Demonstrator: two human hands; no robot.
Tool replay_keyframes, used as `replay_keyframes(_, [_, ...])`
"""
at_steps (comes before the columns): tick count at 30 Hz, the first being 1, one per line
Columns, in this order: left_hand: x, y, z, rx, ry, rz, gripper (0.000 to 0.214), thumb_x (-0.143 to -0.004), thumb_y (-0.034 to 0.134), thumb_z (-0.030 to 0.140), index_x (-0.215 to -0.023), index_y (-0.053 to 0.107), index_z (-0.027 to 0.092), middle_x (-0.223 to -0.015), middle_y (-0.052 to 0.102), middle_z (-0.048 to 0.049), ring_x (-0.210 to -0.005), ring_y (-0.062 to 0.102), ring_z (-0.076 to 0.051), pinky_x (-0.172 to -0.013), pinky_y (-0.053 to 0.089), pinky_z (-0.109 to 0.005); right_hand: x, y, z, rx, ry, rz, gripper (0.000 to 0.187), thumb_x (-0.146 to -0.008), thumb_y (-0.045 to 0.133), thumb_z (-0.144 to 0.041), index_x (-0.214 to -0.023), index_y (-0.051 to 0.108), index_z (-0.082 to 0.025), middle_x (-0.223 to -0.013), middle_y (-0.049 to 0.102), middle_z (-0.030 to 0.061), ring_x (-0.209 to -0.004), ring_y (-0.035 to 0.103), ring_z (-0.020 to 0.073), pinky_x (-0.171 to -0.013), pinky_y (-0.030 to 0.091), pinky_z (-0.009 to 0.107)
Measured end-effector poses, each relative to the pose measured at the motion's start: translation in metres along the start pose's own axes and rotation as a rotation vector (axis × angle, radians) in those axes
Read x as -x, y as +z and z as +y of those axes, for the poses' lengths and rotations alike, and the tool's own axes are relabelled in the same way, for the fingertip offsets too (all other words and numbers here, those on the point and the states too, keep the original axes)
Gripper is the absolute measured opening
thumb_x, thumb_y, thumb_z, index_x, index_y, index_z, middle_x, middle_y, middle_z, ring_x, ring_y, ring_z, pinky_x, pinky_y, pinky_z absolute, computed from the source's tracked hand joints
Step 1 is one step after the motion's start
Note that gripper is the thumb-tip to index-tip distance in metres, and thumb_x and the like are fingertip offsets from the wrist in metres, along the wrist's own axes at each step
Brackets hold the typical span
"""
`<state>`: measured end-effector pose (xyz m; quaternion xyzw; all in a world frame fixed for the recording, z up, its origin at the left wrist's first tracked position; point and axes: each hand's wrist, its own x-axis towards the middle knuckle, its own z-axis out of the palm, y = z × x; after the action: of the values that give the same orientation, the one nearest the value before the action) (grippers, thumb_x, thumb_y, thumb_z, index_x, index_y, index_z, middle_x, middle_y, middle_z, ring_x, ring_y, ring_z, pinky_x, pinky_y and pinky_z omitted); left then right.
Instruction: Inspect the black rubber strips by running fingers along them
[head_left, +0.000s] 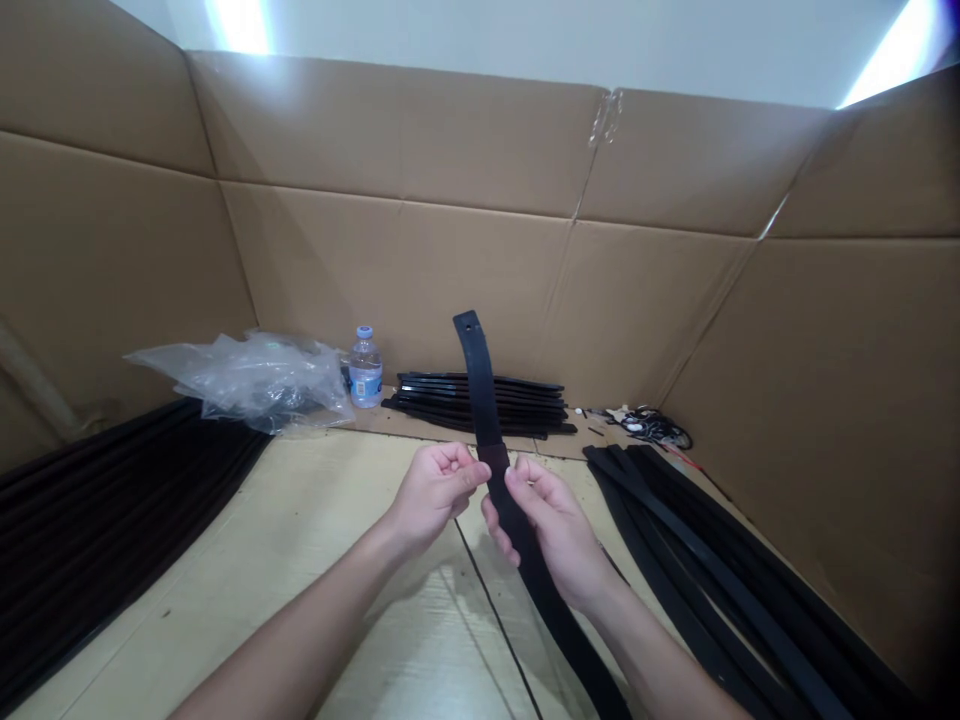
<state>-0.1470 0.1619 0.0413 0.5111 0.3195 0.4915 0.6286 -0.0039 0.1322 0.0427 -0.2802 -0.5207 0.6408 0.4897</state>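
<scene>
A long flat black strip with a hole near its upper end stands up in front of me, and its lower part runs down past my wrists. My left hand pinches the strip at mid-height with closed fingers. My right hand grips the same strip just below, fingers curled round it. Both hands hover above the light wooden tabletop.
Cardboard walls enclose the table. Black strips lie stacked at the left, at the right and against the back wall. A crumpled clear plastic bag, a small water bottle and some small wires sit at the back.
</scene>
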Motion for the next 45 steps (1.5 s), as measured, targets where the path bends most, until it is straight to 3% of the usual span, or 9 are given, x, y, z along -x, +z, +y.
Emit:
replay_keyframes(7, [0.001,0.006,-0.002,-0.003,0.025,0.045,0.038,-0.066,0.065,0.04,-0.061,0.038,0.014,-0.041,0.029,0.0092,-0.036,0.021,0.002,-0.037,0.014,-0.013,0.0,0.0,0.004,0.006,0.012,0.094,0.026,-0.086,0.049,-0.041,-0.08,0.043,-0.017,-0.065,0.058,0.0014,-0.043,0.047,0.008,-0.037,0.034,0.018])
replay_keyframes(13, [-0.004,0.001,-0.004,-0.088,0.044,0.177,0.042,-0.067,0.062,0.046,-0.062,0.035,0.014,-0.042,0.031,0.0089,-0.037,0.023,0.002,-0.038,0.015,-0.012,-0.004,-0.004,0.007,-0.013,-0.099,0.071,0.022,-0.085,0.053,-0.034,-0.078,0.047,-0.015,-0.079,0.061,0.0047,-0.058,0.051,0.0076,-0.051,0.041,0.02])
replay_keyframes(19, [-0.004,0.001,-0.003,-0.059,0.028,0.126,0.044,-0.057,0.072,0.04,-0.065,0.037,0.014,-0.047,0.034,0.0092,-0.038,0.024,0.003,-0.038,0.017,-0.012,-0.006,-0.004,0.01,0.039,-0.044,0.144,0.038,-0.071,0.07,-0.027,-0.103,0.053,-0.016,-0.082,0.058,0.0024,-0.058,0.051,0.0074,-0.051,0.046,0.022])
replay_keyframes(24, [-0.003,0.0,-0.004,-0.027,0.008,0.052,0.041,-0.062,0.068,0.041,-0.064,0.038,0.014,-0.046,0.035,0.0081,-0.038,0.026,0.002,-0.038,0.018,-0.012,-0.002,-0.002,0.006,0.087,-0.029,0.049,0.026,-0.073,0.068,-0.028,-0.088,0.052,-0.014,-0.07,0.059,0.0008,-0.05,0.052,0.0081,-0.047,0.047,0.023])
replay_keyframes(26, [-0.003,0.0,-0.005,-0.016,0.001,0.009,0.04,-0.065,0.065,0.042,-0.063,0.038,0.013,-0.046,0.041,0.006,-0.038,0.029,0.002,-0.039,0.019,-0.012,-0.002,0.0,0.005,0.071,-0.021,0.033,0.027,-0.075,0.066,-0.029,-0.086,0.045,-0.017,-0.061,0.058,-0.002,-0.043,0.05,0.0081,-0.041,0.043,0.021])
replay_keyframes(29, [-0.002,0.001,-0.006,0.003,-0.004,-0.024,0.039,-0.069,0.061,0.043,-0.062,0.036,0.014,-0.046,0.046,0.0037,-0.037,0.031,0.001,-0.039,0.018,-0.013,-0.002,0.002,0.005,0.021,-0.061,0.043,0.026,-0.08,0.061,-0.032,-0.081,0.039,-0.018,-0.067,0.061,0.0004,-0.041,0.048,0.0056,-0.037,0.034,0.016])
replay_keyframes(33, [-0.001,0.005,-0.005,0.002,-0.004,0.013,0.04,-0.068,0.062,0.044,-0.062,0.036,0.014,-0.042,0.037,0.0073,-0.034,0.024,0.001,-0.037,0.015,-0.013,-0.001,0.005,0.005,-0.128,-0.023,0.103,0.025,-0.087,0.048,-0.04,-0.081,0.043,-0.016,-0.066,0.057,0.0006,-0.042,0.046,0.0056,-0.036,0.031,0.016])
replay_keyframes(39, [0.002,0.011,-0.005,-0.083,0.014,0.063,0.041,-0.067,0.063,0.044,-0.059,0.036,0.014,-0.042,0.033,0.0084,-0.037,0.025,0.002,-0.039,0.018,-0.012,0.0,0.004,0.004,-0.118,0.037,0.157,0.028,-0.085,0.05,-0.043,-0.082,0.045,-0.016,-0.058,0.052,-0.0014,-0.037,0.04,0.0057,-0.032,0.026,0.016])
replay_keyframes(45, [0.0,0.009,-0.005,-0.088,0.027,0.11,0.043,-0.07,0.058,0.05,-0.063,0.031,0.016,-0.044,0.037,0.008,-0.036,0.025,0.002,-0.038,0.015,-0.013,-0.002,0.0,0.005,-0.109,-0.047,0.142,0.025,-0.083,0.053,-0.039,-0.077,0.045,-0.017,-0.072,0.059,0.003,-0.049,0.048,0.0079,-0.043,0.035,0.019])
